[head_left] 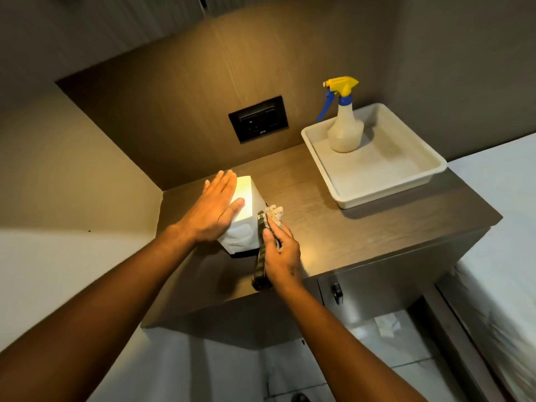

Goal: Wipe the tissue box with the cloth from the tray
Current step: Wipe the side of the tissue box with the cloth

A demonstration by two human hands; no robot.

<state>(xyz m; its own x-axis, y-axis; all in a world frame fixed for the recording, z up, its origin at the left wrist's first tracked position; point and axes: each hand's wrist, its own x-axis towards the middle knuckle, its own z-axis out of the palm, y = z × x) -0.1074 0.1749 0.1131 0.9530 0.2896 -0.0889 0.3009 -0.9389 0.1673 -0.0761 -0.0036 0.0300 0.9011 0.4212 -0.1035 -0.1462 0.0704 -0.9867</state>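
Here the left hand [216, 208] lies flat and open on the top of the white tissue box [243, 224], fingers stretched together toward the back wall and thumb resting across the lit top face; it presses down rather than grasps, with nothing closed inside it. The box stands on the wooden cabinet top [333, 227], near the left rear corner, and its top glows under a warm light. Just to the right, touching the box's right side, is the cloth [262, 250], a dark patterned strip that hangs down over the front of the cabinet top, with a pale bunched part showing above the fingers. The right hand [282, 253] is curled closed around that cloth, thumb lying along the dark strip, and holds it against the side of the box. Farther back, a black wall socket plate [258, 119] is set in the wooden panel. Well apart to the right, at the far right corner of the cabinet top, sits the white tray [385, 195], and inside it, toward its back left, a spray bottle [345, 132] with a yellow and blue trigger head stands upright. At the right edge lies a white bed surface [499, 227].
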